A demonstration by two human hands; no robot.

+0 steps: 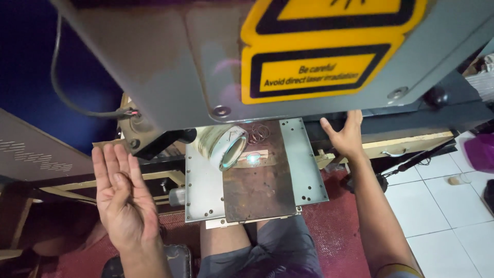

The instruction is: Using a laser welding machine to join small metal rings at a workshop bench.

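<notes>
My left hand [122, 195] is raised palm up at the lower left, fingers straight and together, thumb folded across the palm, holding nothing. My right hand [343, 135] reaches forward and rests against the dark lower edge of the grey machine head [170, 62], right of the metal work plate [307, 164]. On the plate lies a brown scorched board [260, 188] with a bright lit spot [252, 158] and a few thin metal rings [259, 134]. The round lens [227, 146] hangs from the head above the plate's left part.
A yellow and black warning label [319, 46] covers the machine head. A black cable [67, 98] runs to a connector at the left. My knees in grey shorts [272, 247] sit under the plate. Red mat [334, 237] and white tiled floor [442, 206] lie to the right.
</notes>
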